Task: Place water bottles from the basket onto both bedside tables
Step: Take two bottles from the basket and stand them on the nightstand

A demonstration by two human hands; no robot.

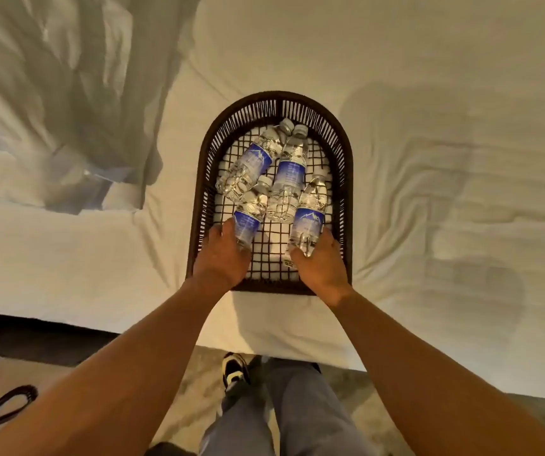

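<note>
Rumpled white bed [429, 93], dark woven basket [347, 179] and bunched duvet [50, 110] on top

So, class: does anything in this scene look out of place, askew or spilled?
Nothing spilled. The four bottles lie jumbled in the basket rather than upright; the left hand and right hand each touch one. The bedsheet is wrinkled and the bedding bunched up.

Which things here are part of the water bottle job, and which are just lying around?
Part of the job:
- basket on the bed
- four water bottles lying in it
- left hand and right hand, each on a near bottle

Just lying about:
- rumpled duvet
- white sheet
- black strap on the floor
</note>
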